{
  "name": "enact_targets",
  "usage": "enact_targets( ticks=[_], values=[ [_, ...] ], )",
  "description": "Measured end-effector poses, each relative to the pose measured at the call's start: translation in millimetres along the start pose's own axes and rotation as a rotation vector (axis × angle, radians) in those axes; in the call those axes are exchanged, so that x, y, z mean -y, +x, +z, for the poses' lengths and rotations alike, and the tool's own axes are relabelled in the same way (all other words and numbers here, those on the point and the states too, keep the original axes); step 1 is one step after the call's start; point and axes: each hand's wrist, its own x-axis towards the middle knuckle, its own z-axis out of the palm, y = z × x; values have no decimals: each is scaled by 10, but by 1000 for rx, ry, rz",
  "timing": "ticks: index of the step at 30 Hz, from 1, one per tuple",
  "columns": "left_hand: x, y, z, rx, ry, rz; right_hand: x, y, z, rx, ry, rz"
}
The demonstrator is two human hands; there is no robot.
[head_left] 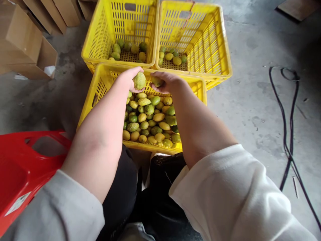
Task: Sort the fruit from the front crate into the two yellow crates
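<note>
My left hand (132, 79) is wrapped round a bumpy yellow-green fruit (139, 81). Close to its right, my right hand (164, 82) holds a darker green fruit (156, 81). Both hands are over the far part of the near yellow crate (86, 107), which holds many green and yellow fruits (149, 109). Behind it stand two more yellow crates, the back left crate (96, 43) and the back right crate (213, 40), each with several fruits at the bottom. My forearms cover parts of the near crate's sides.
Cardboard boxes (22, 40) stand at the upper left. A red plastic object (27, 164) is beside my left arm. A black cable (291, 134) lies on the concrete floor to the right, and a flat brown piece (298, 9) lies at the upper right.
</note>
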Motion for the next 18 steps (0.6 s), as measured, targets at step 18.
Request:
enact_targets(
  ticks=[18],
  values=[
    [51, -33, 30, 129, 93, 80, 19, 36, -13, 132, -294, 46]
  ],
)
